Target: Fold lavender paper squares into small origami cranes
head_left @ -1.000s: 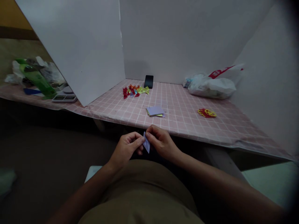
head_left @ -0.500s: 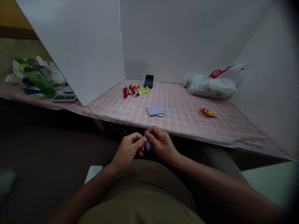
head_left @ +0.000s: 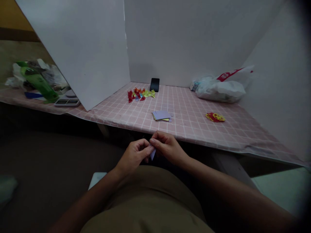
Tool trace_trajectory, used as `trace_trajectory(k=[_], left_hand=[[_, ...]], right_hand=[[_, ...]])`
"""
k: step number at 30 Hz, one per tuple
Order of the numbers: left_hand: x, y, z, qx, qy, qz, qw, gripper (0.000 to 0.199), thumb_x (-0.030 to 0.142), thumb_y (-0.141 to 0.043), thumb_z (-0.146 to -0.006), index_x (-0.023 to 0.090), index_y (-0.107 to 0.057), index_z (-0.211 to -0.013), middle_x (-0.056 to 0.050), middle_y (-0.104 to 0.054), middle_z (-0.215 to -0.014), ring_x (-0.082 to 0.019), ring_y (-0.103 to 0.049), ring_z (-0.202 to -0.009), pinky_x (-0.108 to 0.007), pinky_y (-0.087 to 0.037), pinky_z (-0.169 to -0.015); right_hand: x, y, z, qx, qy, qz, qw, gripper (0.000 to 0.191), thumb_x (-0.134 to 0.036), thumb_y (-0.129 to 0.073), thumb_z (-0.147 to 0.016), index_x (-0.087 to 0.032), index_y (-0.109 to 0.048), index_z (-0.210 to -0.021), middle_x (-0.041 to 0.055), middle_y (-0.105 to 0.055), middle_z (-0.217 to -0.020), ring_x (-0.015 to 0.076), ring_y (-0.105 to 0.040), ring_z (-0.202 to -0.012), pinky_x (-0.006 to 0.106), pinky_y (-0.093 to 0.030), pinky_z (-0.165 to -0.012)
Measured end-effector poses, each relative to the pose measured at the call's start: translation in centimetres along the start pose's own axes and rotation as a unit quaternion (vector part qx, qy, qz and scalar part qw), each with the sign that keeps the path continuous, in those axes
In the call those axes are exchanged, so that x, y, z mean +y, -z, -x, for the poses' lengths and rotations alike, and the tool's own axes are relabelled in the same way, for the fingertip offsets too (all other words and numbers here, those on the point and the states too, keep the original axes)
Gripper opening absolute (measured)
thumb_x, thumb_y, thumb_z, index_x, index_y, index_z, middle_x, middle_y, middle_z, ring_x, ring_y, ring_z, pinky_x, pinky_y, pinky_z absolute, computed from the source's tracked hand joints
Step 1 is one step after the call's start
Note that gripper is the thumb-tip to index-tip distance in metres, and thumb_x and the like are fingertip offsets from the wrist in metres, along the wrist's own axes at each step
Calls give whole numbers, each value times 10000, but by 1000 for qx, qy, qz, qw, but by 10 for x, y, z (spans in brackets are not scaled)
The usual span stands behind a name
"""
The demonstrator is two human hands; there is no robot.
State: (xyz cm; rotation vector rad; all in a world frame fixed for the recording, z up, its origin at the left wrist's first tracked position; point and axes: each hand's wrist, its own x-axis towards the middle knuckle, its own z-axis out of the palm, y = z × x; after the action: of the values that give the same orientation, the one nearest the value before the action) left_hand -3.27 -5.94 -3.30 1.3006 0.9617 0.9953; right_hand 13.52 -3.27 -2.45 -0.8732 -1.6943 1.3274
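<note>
A small folded piece of lilac paper (head_left: 153, 155) is pinched between my two hands, just off the table's front edge and above my lap. My left hand (head_left: 135, 153) grips it from the left with thumb and fingers. From the right, my right hand (head_left: 167, 146) pinches its upper end, and the fingers cover most of that part. Only the pointed lower end shows clearly. On the table beyond lies a stack of square paper sheets (head_left: 161, 115), lilac on top with yellow beneath. Behind it sits a cluster of small folded paper figures (head_left: 138, 94) in red, orange, yellow and blue.
A dark phone (head_left: 155, 84) leans at the back panel. Red and yellow cut-out shapes (head_left: 215, 117) lie on the right, before a white plastic bag (head_left: 221, 90). Left of the side panel (head_left: 80, 51) are a green bottle (head_left: 40, 82) and a scale (head_left: 67, 102).
My right fingers have shifted slightly left over the upper end of the folded paper. The paper has moved a little lower and tilted; its top is now covered.
</note>
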Motion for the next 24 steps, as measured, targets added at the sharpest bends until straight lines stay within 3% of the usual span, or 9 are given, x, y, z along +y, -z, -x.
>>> trace_trajectory(k=[6,12,15,18,20,22,24], left_hand=[[1,-2,-1,-26,37,-6,999,317,435,-702,-820,161,-607,-692,10,-595,-622,-95,-508,-530,-235,-397,-541],[0,0,2,-39,39,21,998,343,468,-706,-812,171,-583,-693,18,-580,-619,-91,-488,-508,-238,-390,-534],[-4,1,3,33,-16,-62,997,291,424,-644,-876,176,-610,-729,-5,-595,-682,-133,-546,-602,-273,-441,-608],[-6,-1,3,169,-178,-219,944,211,345,-747,-825,191,-664,-942,-52,-644,-924,-196,-607,-838,-325,-489,-779],[-7,-4,2,181,-268,-301,897,319,304,-800,-785,204,-660,-1053,-82,-655,-1041,-235,-608,-955,-361,-488,-869],[-8,-8,2,162,-320,-363,860,209,247,-733,-847,210,-674,-1044,-100,-673,-1051,-251,-606,-996,-383,-475,-915],[-8,-12,2,157,-336,-393,842,89,198,-640,-904,213,-695,-973,-106,-690,-1000,-245,-611,-952,-382,-472,-897]], right_hand=[[-1,-2,2,65,23,13,998,250,-384,-607,-917,-189,-537,-776,-44,-538,-616,83,-492,-510,216,-389,-485],[-3,-6,3,85,-18,-56,995,278,-427,-616,-900,-199,-520,-774,-63,-532,-536,74,-465,-422,203,-360,-418],[-3,-4,0,116,-29,-55,991,284,-438,-620,-886,-204,-514,-764,-65,-536,-505,78,-462,-395,203,-345,-400],[-5,-2,-2,167,-27,-35,985,286,-427,-627,-871,-210,-498,-737,-66,-530,-487,82,-456,-381,212,-333,-398],[-7,-2,-2,185,-29,-30,982,281,-408,-630,-860,-214,-487,-716,-66,-516,-491,85,-443,-392,222,-330,-407],[-9,-3,-1,194,-28,-17,981,273,-369,-630,-849,-212,-485,-681,-62,-493,-504,87,-425,-430,231,-323,-430],[-11,-3,0,196,-29,4,980,273,-331,-632,-836,-205,-487,-643,-54,-471,-519,88,-400,-474,237,-299,-454]])
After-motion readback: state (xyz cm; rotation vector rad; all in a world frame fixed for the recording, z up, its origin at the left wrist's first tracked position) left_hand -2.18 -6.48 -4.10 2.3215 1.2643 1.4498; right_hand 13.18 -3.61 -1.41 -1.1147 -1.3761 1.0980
